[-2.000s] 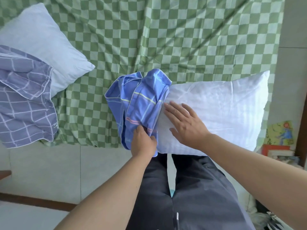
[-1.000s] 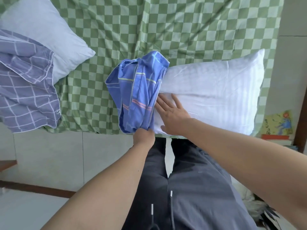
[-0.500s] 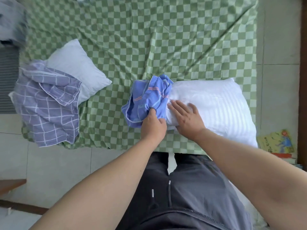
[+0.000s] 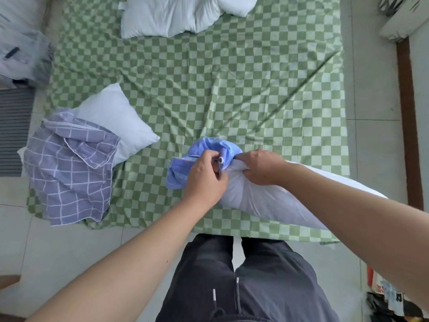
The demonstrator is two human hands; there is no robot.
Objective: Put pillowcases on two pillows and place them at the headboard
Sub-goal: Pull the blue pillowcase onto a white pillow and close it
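A bare white pillow (image 4: 274, 201) lies along the near edge of the bed, its left end bunched up. My right hand (image 4: 262, 167) grips that bunched end. My left hand (image 4: 205, 176) grips the crumpled blue pillowcase (image 4: 178, 173) right beside it, at the pillow's tip. A second white pillow (image 4: 116, 117) lies at the left of the bed with a purple checked pillowcase (image 4: 67, 168) draped over its near end.
The bed carries a green checked sheet (image 4: 232, 89). A pale folded quilt (image 4: 171, 15) lies at the far edge. Clothes (image 4: 21, 54) lie at the far left. Books and clutter (image 4: 385, 296) sit on the floor at lower right. My legs stand against the bed's edge.
My right hand went from lying flat on the pillow to gripping its bunched left end. The blue pillowcase is gathered tighter in my left hand. The camera has pulled back and shows more of the bed.
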